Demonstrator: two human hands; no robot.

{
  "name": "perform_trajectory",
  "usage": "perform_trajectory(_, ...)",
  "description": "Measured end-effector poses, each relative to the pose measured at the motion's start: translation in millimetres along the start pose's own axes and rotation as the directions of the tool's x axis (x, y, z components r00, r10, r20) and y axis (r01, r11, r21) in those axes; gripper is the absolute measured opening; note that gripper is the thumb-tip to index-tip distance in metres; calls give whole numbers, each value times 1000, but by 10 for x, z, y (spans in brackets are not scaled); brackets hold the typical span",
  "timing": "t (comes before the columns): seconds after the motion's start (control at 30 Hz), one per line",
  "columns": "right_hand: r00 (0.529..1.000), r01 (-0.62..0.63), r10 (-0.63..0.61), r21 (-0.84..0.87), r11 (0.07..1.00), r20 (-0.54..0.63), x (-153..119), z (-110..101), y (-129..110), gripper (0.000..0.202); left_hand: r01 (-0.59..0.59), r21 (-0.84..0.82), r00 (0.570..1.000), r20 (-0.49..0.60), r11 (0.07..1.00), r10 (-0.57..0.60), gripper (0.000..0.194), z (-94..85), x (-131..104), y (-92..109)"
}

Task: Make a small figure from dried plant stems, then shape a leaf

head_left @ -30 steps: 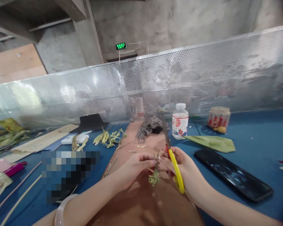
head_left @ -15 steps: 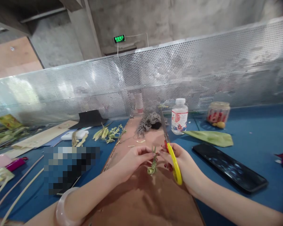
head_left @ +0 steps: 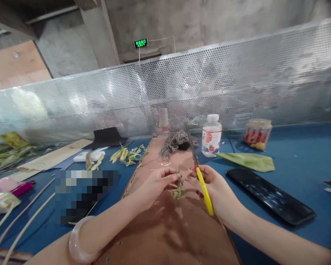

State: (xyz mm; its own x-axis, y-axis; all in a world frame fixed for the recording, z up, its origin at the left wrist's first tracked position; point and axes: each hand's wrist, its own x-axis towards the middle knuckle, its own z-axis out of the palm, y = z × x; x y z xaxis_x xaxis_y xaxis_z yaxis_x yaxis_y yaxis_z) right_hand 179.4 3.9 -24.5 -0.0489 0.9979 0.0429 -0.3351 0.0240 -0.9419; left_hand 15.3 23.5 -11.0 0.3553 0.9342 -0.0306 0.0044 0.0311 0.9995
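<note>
Here, the blue worktop (head_left: 300, 147) carries a brown board (head_left: 154, 235), likely a base for close handwork. The right hand's (head_left: 217, 187) fingers hold yellow-handled scissors (head_left: 205, 191), blades pointing away, likely for clearance. Above the board, the left hand's (head_left: 161, 182) fingers pinch a small green plant piece (head_left: 178, 192); right-hand contact is hard to tell.

I pinch a small green plant sprig (head_left: 178, 190) in my left hand (head_left: 160, 183), thin tips pointing far and paler leafy end near, with yellow-handled scissors (head_left: 201, 179) just right of it in my right hand (head_left: 217, 188), blades pointing far.
</note>
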Motion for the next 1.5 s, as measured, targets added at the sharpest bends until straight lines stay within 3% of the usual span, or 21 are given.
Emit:
perform_trajectory(0.13,999,31,-29,-54,998,25,41,-25,42,41,-2,9,1000,5,1000,2,21,-9,12,-2)
perform_trajectory(0.27,979,202,-199,-194,960,32,181,-102,110,38,-26,33,1000,9,999,26,23,-35,32,-25)
perform_trajectory(0.33,947,311,-320,-333,890,28,275,-165,122,36,-75,16,997,32,997,75,23,-68,62,-43)
perform_trajectory(0.4,904,368,-425,-586,722,44,363,-239,110,31,-95,-20,995,21,995,96,23,-115,109,-54)
perform_trajectory(0.5,885,320,-465,-703,635,-16,455,-355,68,32,-165,-86,983,-92,983,157,19,-206,199,-49)
perform_trajectory(0.7,852,193,-520,-885,423,-63,533,-550,84,45,-212,-196,959,-231,957,166,6,-431,294,-18)
perform_trajectory(1.03,869,37,-495,-996,86,-10,749,-826,169,46,-300,-339,938,-277,892,211,20,-482,177,3)
perform_trajectory(1.3,917,-7,-399,-1000,11,-11,871,-864,157,44,-348,-389,917,-329,853,224,23,-540,156,106)
perform_trajectory(1.5,940,38,-341,-996,79,8,828,-855,42,31,-361,-434,912,-349,825,215,23,-544,174,127)
